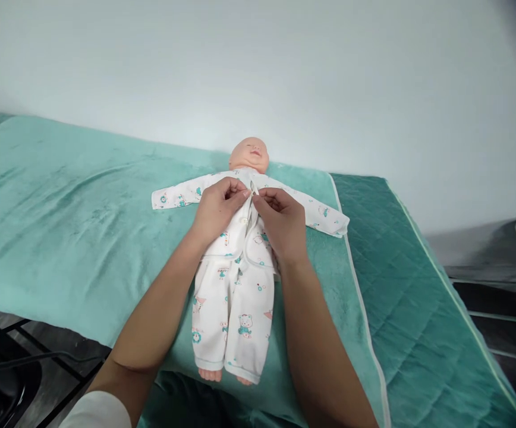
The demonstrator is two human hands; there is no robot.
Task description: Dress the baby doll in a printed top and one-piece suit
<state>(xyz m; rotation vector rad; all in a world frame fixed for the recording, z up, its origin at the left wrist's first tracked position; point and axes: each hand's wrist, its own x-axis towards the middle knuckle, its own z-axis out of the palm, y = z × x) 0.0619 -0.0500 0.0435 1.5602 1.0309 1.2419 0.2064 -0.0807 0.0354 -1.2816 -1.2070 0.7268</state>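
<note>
"Head view, biggest first?"

"Green blanket (62,202), then the doll (249,156) lying face up on it, then its printed jacket (235,233), front edges apart at the hem."

"And the hands?"

"Left hand (217,207) and right hand (285,221) each pinch a front edge just below the neck."

"What could go wrong?"

"Edges might slip or meet unevenly, I'd judge: the cloth looks soft, and the hands partly hide where they join."

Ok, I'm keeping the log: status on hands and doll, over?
Left hand and right hand pinching upper shirt front. Doll face up on blanket. Nothing visibly blocking.
</note>
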